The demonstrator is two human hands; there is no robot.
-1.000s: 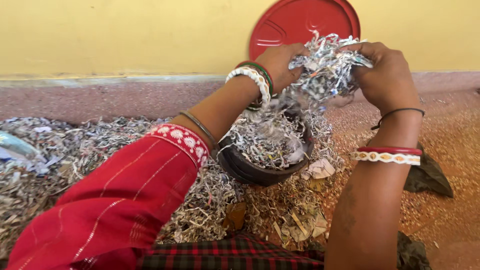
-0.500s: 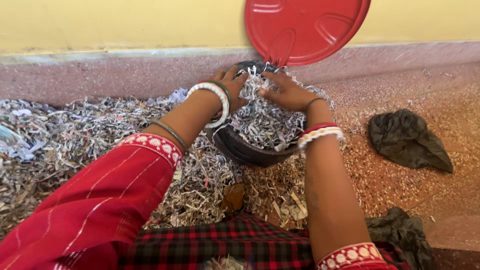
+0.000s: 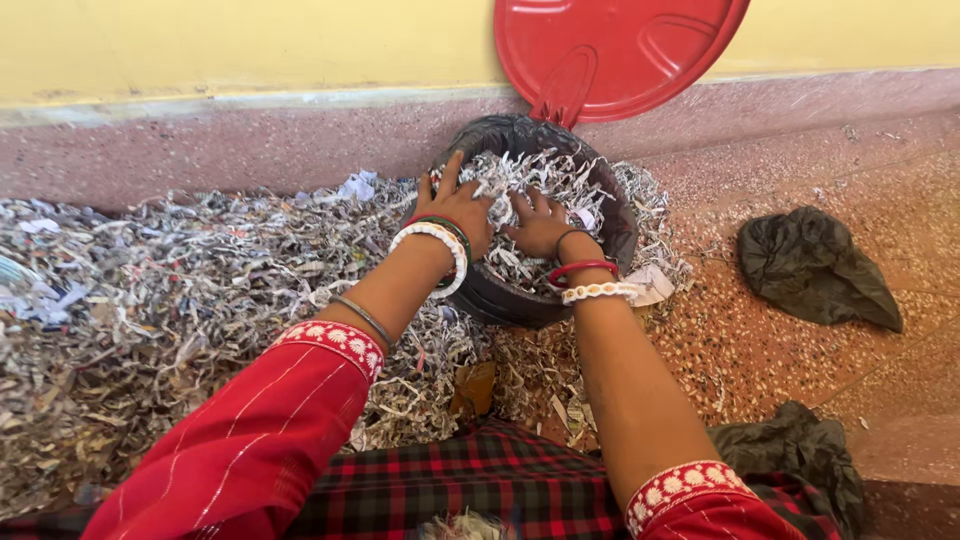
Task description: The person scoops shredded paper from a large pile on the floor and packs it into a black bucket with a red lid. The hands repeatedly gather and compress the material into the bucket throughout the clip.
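Both hands, left hand (image 3: 457,208) and right hand (image 3: 541,224), flat, fingers spread on shredded paper (image 3: 545,180), black bin (image 3: 615,215), red lid (image 3: 615,50) above

Red embroidered-cuff sleeves (image 3: 250,440), white, red and green bangles (image 3: 437,237).

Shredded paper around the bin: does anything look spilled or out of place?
Yes. Shredded paper lies spread over the floor left of the black-lined bin, with strands hanging over its rim. Both hands, left and right, press flat on the heaped fill. A crumpled dark bag lies loose to the right.
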